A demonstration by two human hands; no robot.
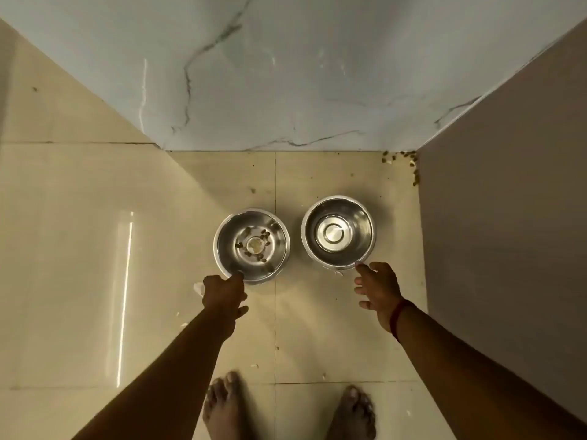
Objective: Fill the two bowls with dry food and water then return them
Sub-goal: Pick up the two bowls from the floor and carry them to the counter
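Note:
Two steel bowls stand side by side on the beige floor tiles. The left bowl (228,249) holds a few brown kibble pieces around its middle. The right bowl (362,223) looks empty and shiny inside. My left hand (224,292) reaches down to the left bowl's near rim, with a finger touching or hooked over the rim. My right hand (378,287) has its fingers spread, and one fingertip touches the near rim of the right bowl. Neither bowl is lifted.
A white marble wall (270,74) stands just behind the bowls and a grey wall (508,217) closes the right side. Spilled kibble (409,163) lies in the far right corner. My bare feet (286,411) stand on the tiles below the bowls. Small crumbs dot the floor.

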